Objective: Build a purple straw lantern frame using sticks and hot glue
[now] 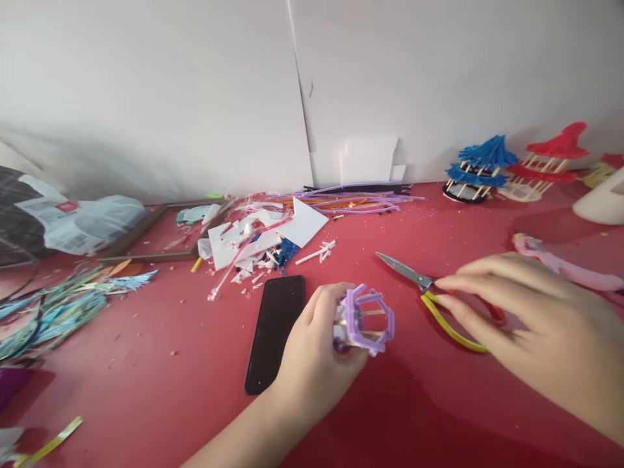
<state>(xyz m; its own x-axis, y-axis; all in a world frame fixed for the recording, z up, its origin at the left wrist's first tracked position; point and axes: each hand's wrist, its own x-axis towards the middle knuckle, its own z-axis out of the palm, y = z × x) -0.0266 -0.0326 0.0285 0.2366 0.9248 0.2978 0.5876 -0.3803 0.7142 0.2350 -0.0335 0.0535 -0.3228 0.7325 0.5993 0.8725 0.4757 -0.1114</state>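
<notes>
From where I stand, the left hand [312,351] is curled around a small purple pipe-cleaner frame [351,318], fingers over the top and thumb below, holding it just above the red table [195,396], beside the smartphone [275,331]. The right hand [550,331] is partly closed over the scissors [400,268], its thumb and fingertips drawn together just behind the pivot; I can't tell whether they actually grip or only brush them. The frame looks very light, its fuzzy purple strips soft enough to dent and unlikely to slip, while the thin pale sticks between them look stiff but easily snapped or pulled loose. I'd take it lightly around the fuller end in the palm, or at the corners where stick meets strip, and never squeeze the middle. Its many-sided open ring points to the right and a little towards the wearer, so the long axis seems to run roughly sideways, out of the palm, though the fingers hide the far end. The scissors should feel firmer and heavier, best held by the handles; they lie slantwise, blade tips pointing away and to the left, handles running back under the right hand.
</notes>
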